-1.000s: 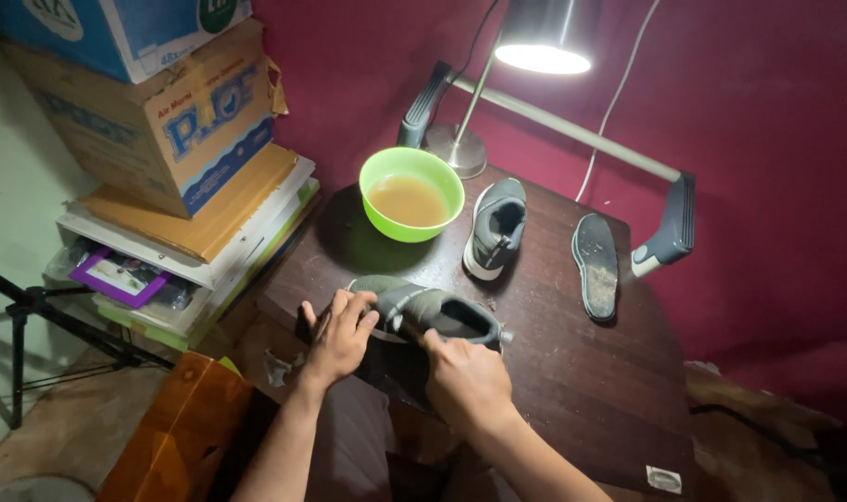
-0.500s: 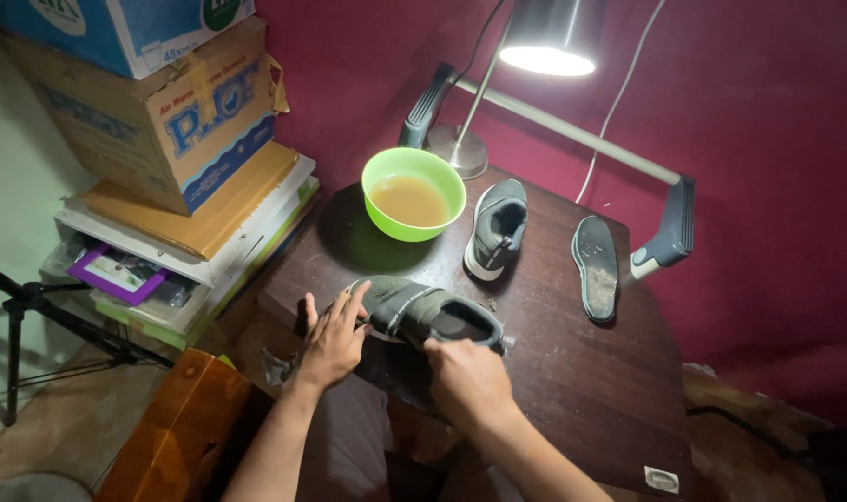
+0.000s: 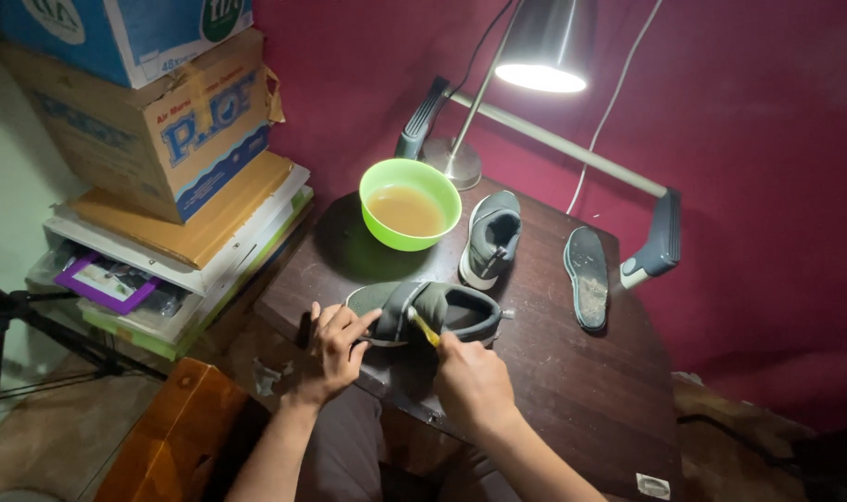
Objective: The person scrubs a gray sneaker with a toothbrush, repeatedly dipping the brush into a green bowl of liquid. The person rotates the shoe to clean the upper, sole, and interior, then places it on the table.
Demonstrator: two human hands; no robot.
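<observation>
A grey slip-on shoe (image 3: 442,310) lies on its side near the front edge of a dark wooden table (image 3: 553,390). My left hand (image 3: 335,346) grips the shoe's toe end and holds it down. My right hand (image 3: 470,381) holds a small yellow-handled brush (image 3: 423,327) with its tip against the shoe's upper near the opening. A second grey shoe (image 3: 491,237) stands upright behind it. A green bowl (image 3: 410,203) of brownish liquid sits at the table's back left.
A dark insole (image 3: 588,277) lies on the table at the right. A lit desk lamp (image 3: 544,51) stands at the back. Stacked cardboard boxes (image 3: 154,112) and flat packages fill the left. A tripod leg (image 3: 33,325) and an orange-brown box (image 3: 163,446) are on the floor.
My hands and the shoe stay in much the same place. The right hand has shifted slightly, and the yellow brush now shows against the shoe's upper.
</observation>
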